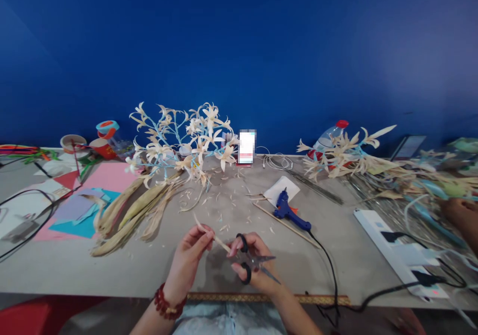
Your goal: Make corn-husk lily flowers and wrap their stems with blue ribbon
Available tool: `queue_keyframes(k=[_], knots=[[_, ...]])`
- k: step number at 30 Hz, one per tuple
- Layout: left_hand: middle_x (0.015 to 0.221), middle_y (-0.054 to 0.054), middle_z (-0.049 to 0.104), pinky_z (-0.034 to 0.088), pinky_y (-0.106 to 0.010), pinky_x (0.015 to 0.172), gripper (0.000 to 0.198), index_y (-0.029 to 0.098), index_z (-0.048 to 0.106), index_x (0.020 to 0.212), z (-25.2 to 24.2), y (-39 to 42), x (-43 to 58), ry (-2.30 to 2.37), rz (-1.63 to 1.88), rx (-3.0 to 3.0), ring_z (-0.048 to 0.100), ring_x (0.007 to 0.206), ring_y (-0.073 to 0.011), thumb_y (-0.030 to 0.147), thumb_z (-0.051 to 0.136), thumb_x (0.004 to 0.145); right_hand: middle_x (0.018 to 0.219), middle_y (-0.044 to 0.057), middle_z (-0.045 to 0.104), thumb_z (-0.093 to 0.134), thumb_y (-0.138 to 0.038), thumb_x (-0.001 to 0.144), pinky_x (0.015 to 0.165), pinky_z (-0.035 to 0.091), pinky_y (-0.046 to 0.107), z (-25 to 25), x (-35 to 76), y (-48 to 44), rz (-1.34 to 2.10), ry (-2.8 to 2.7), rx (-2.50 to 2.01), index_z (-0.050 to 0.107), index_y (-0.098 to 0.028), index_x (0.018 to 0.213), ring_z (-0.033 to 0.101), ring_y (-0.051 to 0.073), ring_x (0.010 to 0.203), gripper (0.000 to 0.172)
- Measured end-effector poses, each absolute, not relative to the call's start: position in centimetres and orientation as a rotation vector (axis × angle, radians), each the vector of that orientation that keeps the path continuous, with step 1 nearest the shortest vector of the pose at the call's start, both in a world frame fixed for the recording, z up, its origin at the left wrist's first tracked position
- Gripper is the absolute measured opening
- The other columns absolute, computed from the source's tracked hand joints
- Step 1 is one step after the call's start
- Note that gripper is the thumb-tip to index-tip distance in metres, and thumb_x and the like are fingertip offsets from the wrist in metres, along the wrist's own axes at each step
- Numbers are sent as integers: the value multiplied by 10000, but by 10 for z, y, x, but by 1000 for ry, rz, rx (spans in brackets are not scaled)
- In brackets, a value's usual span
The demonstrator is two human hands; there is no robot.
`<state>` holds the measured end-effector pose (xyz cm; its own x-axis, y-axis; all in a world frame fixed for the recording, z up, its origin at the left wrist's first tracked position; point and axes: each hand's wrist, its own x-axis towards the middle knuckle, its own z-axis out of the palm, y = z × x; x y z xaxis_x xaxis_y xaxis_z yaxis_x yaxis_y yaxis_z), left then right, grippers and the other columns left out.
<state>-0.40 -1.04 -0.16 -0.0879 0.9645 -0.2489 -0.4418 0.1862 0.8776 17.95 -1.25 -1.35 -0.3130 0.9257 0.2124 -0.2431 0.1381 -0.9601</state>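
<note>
Left hand [191, 251]: grip pinching a pale, narrow, fibrous strip [221, 244] above the grey surface [149, 275]. Right hand [260, 248]: grip hooked through steel scissors with black looped handles [255, 262], blades parted, fingertips at the strip's lower end. Blue plastic glue gun [289, 214] lies beyond, rightward.

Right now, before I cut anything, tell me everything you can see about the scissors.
The scissors are held in the right hand, above the table near its front edge. They have two black loops and grey, metal-looking, pointed blades. The blades stand apart, pointing right, toward the wrist side. Whether fingers pass through both loops is hard to tell.
</note>
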Motion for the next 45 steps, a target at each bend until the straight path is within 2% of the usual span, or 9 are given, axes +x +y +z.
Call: queue_keyframes(k=[9,15,21,27,30,36,41,45], knots=[[736,-16,631,431,-215,615,215,151,694,786,-3,-7,-23,1253,1382,806,509,620,-110,354,740,733,840,-9,651,692,-119,714,776,479,342,-10,178,-11,1466,-1275,-771,539,-260,919,618,195,803,292],[727,-6,651,442,-211,638,167,176,694,797,-2,-8,-27,1160,1428,696,530,637,-103,337,725,761,849,-24,651,710,-114,709,782,486,364,-16,175,-9,1552,-1122,-761,543,-280,921,641,199,802,318],[835,-59,687,478,-252,666,270,160,722,965,-2,-18,-9,985,1219,750,575,676,-124,298,748,735,801,-29,656,742,-134,668,766,489,356,-19,166,-8,1643,-976,-688,532,-267,894,648,191,741,336],[750,-31,665,474,-260,643,137,163,695,810,-7,-16,1,1021,1276,868,591,661,-139,293,714,771,846,-25,664,765,-137,625,795,498,328,-18,155,-12,1735,-698,-684,565,-267,936,654,175,764,392],[741,-13,624,458,-245,644,130,162,663,764,-5,-13,0,1020,1284,928,567,661,-128,286,698,787,883,3,674,756,-196,635,772,506,339,-16,156,-12,1777,-694,-707,574,-245,961,654,187,732,377],[707,3,568,424,-226,666,155,161,612,732,-5,-11,1,1036,1323,962,523,674,-115,270,643,838,860,3,655,782,-309,669,662,478,250,-20,169,-13,1770,-887,-853,573,-197,966,608,125,651,381],[741,1,576,424,-230,673,152,161,604,768,-4,-8,2,1047,1321,887,526,669,-110,282,622,857,692,-18,601,717,-555,719,455,371,183,-27,182,-27,1863,-1099,-972,515,-190,851,489,78,498,438],[759,2,591,429,-236,688,124,171,598,804,-4,-7,3,1054,1366,866,538,689,-115,279,622,860,657,-26,569,691,-636,696,435,353,175,-24,186,-35,1941,-1226,-973,474,-197,811,481,81,505,504]])
